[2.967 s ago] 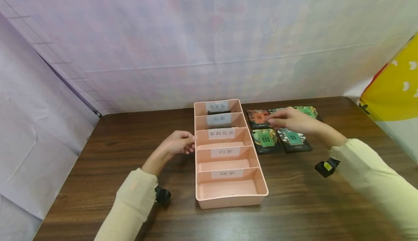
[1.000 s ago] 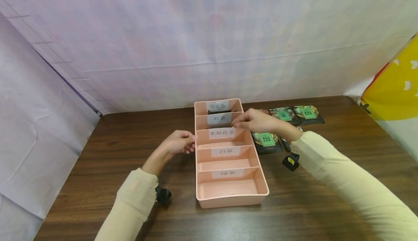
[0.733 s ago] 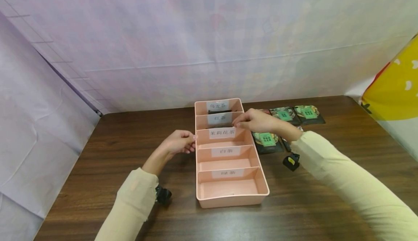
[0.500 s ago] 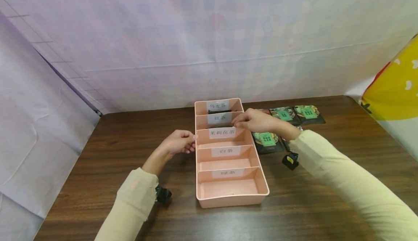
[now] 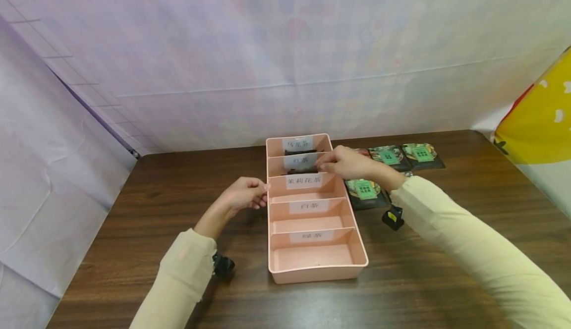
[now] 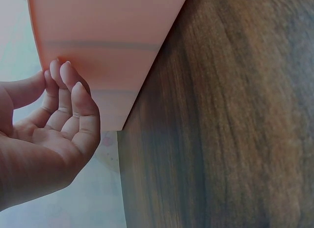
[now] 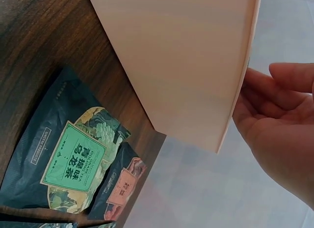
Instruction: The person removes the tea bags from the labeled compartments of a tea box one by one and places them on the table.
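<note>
A pink storage box (image 5: 318, 275) with labelled compartments stands on the table. My left hand (image 5: 244, 193) pinches its left rim with thumb and fingertips; the left wrist view shows the other fingers curled by the outer wall. My right hand (image 5: 348, 163) reaches over the right rim into the second compartment from the back, beside a black tea sachet (image 5: 303, 170). It seems to pinch this sachet's right end, but the fingertips are hidden behind the wall in the right wrist view. Another dark sachet (image 5: 300, 152) shows in the rearmost compartment.
Right of the box lie several tea sachets: a green-labelled one (image 5: 367, 193) in front, others behind, such as this green one (image 5: 421, 155) and a red-labelled one (image 7: 121, 188) partly under my right hand's line of sight. A patterned cloth (image 5: 214, 61) hangs behind the table.
My right hand has gone from above the sachets on the table leftward into the box. Just now it has risen slightly, and more of the black sachet shows. The left hand stays put.
</note>
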Available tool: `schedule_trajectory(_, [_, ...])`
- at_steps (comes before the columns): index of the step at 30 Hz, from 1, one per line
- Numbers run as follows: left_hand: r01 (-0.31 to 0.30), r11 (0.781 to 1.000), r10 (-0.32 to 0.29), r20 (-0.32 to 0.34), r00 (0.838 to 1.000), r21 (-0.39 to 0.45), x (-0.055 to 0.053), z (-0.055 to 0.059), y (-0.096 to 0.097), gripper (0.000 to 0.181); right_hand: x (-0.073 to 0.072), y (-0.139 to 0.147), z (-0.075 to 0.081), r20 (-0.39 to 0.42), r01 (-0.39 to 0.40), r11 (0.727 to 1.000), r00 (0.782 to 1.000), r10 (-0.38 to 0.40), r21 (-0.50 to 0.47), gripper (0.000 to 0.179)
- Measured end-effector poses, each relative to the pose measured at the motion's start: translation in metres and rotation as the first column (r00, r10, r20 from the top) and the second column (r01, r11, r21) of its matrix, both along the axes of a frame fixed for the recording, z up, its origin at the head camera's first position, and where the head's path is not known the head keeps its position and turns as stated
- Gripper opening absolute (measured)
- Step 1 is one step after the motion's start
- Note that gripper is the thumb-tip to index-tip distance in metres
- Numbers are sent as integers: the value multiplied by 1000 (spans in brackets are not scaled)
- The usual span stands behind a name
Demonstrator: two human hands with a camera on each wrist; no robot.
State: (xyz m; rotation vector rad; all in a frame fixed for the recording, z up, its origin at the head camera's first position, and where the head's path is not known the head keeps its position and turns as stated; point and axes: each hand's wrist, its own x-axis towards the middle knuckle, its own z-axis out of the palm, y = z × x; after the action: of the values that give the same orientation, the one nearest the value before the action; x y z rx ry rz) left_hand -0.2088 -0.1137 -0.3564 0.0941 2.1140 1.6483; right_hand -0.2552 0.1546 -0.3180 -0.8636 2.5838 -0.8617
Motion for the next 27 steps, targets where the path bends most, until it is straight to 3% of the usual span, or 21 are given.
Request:
schedule_trajectory(13, [2, 1000, -2, -5, 1000, -12, 0, 1, 1, 21, 1, 3, 8, 13, 64, 997, 998, -63, -53, 29])
schedule_trajectory(20, [0, 1000, 0, -4, 1000, -25, 0, 1, 0, 20, 4, 5, 25, -3, 92, 994, 996, -93, -62, 28])
schedule_trajectory(27, [0, 1000, 1, 17, 1000, -19, -1, -1, 0, 20, 7, 11, 46, 74, 144, 987, 988, -139, -72, 31])
